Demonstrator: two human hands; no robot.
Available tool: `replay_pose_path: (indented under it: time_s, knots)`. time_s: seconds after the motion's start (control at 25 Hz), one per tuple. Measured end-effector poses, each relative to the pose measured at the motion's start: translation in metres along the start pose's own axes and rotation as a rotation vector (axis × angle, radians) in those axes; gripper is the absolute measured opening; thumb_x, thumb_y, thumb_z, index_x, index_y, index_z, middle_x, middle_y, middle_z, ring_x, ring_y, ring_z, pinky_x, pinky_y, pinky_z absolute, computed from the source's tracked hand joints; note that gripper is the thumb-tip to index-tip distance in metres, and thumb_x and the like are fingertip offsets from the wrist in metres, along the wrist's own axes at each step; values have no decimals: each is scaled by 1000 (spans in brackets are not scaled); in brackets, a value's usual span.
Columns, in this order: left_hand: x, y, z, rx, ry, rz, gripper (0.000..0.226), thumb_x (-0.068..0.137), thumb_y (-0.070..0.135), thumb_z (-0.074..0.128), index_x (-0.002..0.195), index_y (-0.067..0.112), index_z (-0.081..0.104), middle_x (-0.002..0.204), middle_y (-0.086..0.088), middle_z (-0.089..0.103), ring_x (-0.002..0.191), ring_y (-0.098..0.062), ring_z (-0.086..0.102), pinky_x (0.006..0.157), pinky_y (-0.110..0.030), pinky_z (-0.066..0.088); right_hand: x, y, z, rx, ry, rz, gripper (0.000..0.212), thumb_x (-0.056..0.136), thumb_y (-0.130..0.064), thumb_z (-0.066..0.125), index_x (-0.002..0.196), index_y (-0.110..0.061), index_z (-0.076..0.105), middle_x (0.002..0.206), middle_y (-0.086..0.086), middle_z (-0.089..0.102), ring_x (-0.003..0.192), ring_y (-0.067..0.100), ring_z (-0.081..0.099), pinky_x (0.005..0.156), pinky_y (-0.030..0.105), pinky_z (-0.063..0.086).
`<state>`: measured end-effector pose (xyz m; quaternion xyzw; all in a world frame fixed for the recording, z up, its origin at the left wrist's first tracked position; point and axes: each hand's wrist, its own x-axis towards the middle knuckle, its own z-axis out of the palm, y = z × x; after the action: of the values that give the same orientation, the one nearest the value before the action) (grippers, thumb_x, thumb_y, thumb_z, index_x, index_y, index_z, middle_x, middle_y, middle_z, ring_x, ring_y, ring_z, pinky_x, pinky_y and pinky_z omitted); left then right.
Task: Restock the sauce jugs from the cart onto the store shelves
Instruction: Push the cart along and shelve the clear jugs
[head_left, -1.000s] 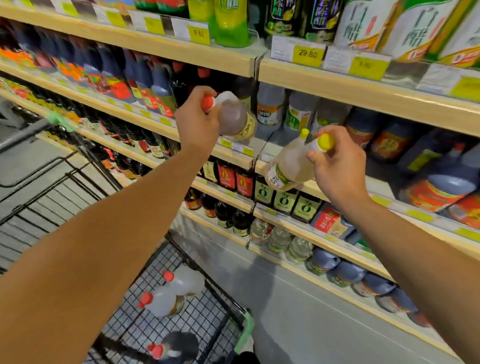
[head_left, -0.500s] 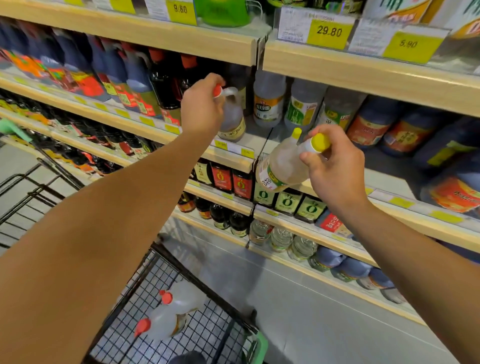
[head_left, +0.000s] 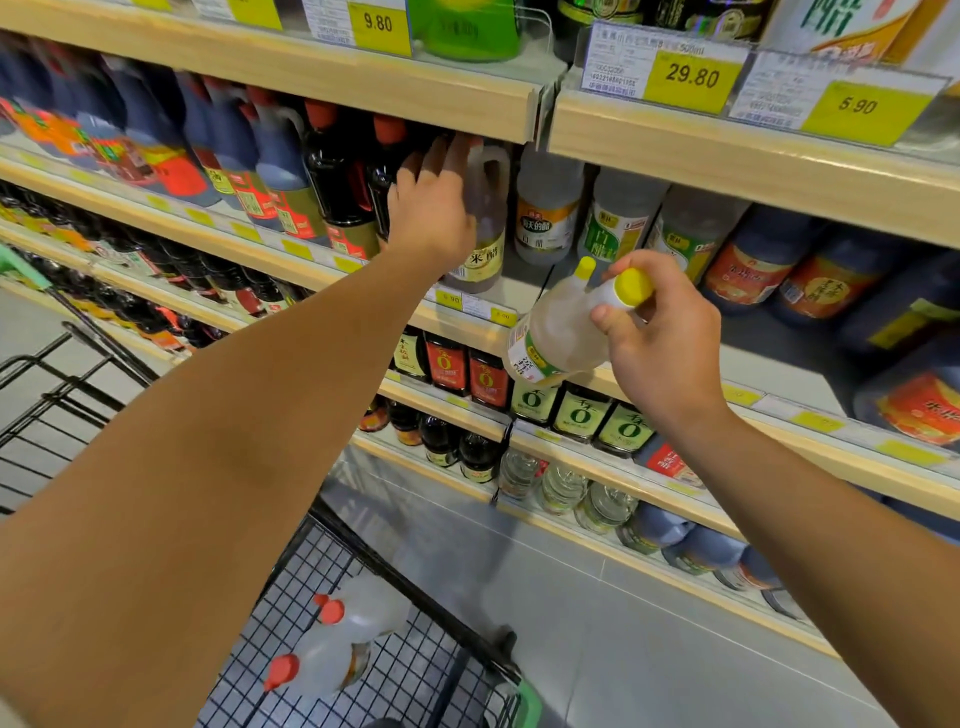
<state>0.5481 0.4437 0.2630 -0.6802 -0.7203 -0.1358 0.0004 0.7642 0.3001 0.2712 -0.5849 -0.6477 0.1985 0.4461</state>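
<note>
A pale jug with a red cap (head_left: 485, 228) stands upright on the middle shelf (head_left: 244, 232), between dark sauce bottles and white vinegar jugs. My left hand (head_left: 431, 205) rests against its left side and top with straight fingers. In front of the shelf my right hand (head_left: 667, 343) grips the neck of a yellow-capped jug (head_left: 558, 332) with a green label, which it holds tilted in the air. Two more red-capped jugs (head_left: 332, 649) lie in the black wire cart (head_left: 441, 613) below.
Shelves run across the whole view, packed with dark sauce jugs (head_left: 270, 171), small bottles (head_left: 576, 415) and price tags (head_left: 691, 78). A gap of bare shelf (head_left: 524, 280) lies right of the placed jug. A grey floor strip (head_left: 597, 623) separates cart and shelving.
My left hand has set the red-capped jug upright on the shelf and straightened its fingers against it. The right hand keeps the yellow-capped jug in about the same place.
</note>
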Motion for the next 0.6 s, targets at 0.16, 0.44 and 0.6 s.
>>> replay_pose_path:
  time_s: [0.16,0.44,0.6]
  knots:
    - [-18,-12,11,-115,-110,46,67,85,29,60,143,24,27,150,-2,33,143,-36,17,113,-56,23,-8,-5,-1,-1,7,-15,26,83,-12,69,104,-22,57,88,-10,58,84,17,57,77,40,52]
    - [-69,-30,16,-276,-100,107,74,89,35,59,151,18,22,153,-9,33,140,-33,28,116,-45,25,-11,-23,-12,-51,77,-130,28,83,-14,66,108,-17,56,92,-11,55,84,11,53,80,35,48]
    - [-95,-31,18,-328,-32,159,72,89,38,59,150,17,27,152,-8,36,140,-28,31,115,-42,27,6,-28,-4,-107,65,-246,30,82,-11,65,111,-14,56,97,-4,58,87,15,53,80,36,43]
